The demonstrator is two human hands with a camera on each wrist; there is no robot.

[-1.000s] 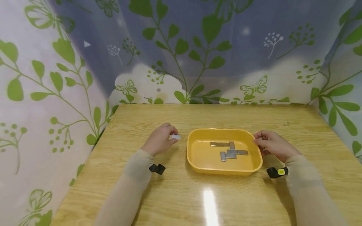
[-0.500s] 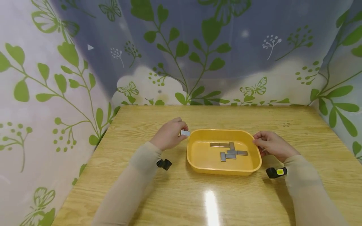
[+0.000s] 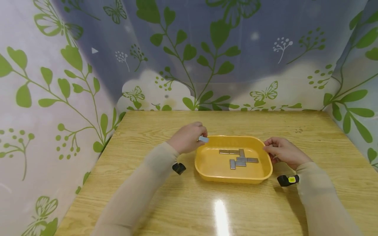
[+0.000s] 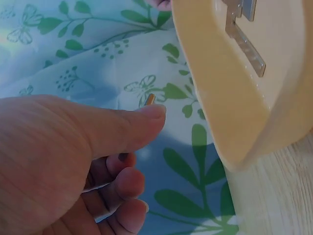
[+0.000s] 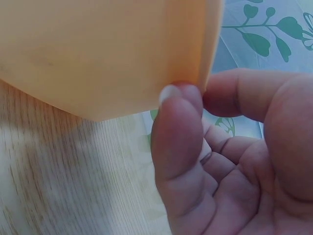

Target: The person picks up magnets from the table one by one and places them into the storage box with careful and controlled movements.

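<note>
My left hand (image 3: 188,137) pinches a small flat silver rectangular tile (image 3: 203,139) over the left back corner of a yellow plastic tub (image 3: 233,180). In the left wrist view the thumb covers most of this tile, and only a thin edge (image 4: 150,99) sticks out past it. Inside the tub, several matching metal tiles (image 3: 241,159) lie flat on the bottom, joined in a branching, stepped pattern. At the tub's right end, my right hand (image 3: 283,152) pinches the rim. The right wrist view shows thumb and finger on either side of the tub's wall (image 5: 107,54).
The tub stands on a light wooden table (image 3: 165,209). A curtain (image 3: 189,95) with green leaves and butterflies hangs behind the table and along the sides. A black camera (image 3: 178,168) is strapped to the left wrist, another (image 3: 287,180) to the right.
The left hand has moved rightward with the silver tile, from the table beside the tub to over its left back corner. The right hand stays at the rim, and the tiles inside lie as before.
</note>
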